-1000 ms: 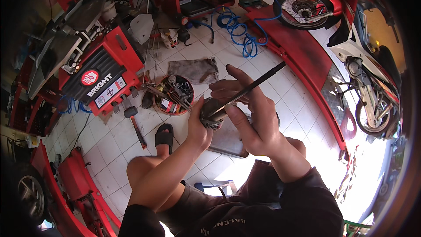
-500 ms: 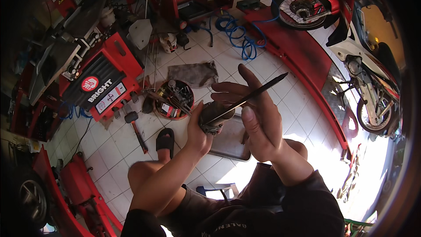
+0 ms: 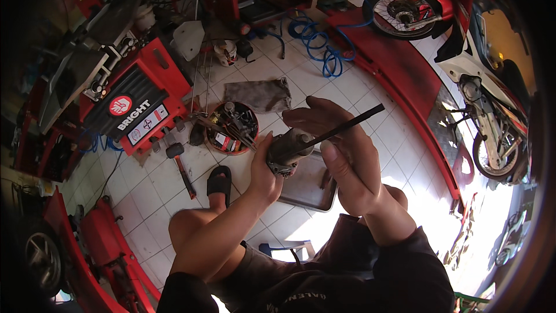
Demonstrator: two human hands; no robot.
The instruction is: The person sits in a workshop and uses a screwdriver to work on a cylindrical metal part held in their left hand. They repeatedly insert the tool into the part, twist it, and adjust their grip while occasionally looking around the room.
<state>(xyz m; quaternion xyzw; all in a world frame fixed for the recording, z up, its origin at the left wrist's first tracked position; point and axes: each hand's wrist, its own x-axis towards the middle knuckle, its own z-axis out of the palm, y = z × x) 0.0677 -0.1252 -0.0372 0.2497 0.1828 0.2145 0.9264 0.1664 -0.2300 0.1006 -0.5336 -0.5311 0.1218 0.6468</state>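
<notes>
My left hand (image 3: 268, 173) is closed round a grey metal housing (image 3: 291, 144) with a rounded, cylindrical body. Across its face runs a long, dark narrow bar (image 3: 358, 120), slanting up to the right; its exact kind is unclear. My right hand (image 3: 353, 159) has the bar between its thumb and bent fingers, in what looks like a loose grip. The fingertips reach close to the housing's upper side. Below both hands, a shallow metal tray (image 3: 307, 197) lies on the tiles, partly covered by my hands.
Left of my hands stands a round container (image 3: 246, 149) of tools. Beyond it lies a dirty grey cloth (image 3: 258, 94). A mallet (image 3: 180, 168) rests near a red machine (image 3: 156, 75). Blue hose (image 3: 315, 40) coils by a red ramp (image 3: 399, 69), with a motorcycle (image 3: 475, 93) at the right.
The bar has turned, its far end now looking squared instead of pointed. My right fingers have bent toward the housing, which shows more of its rounded top.
</notes>
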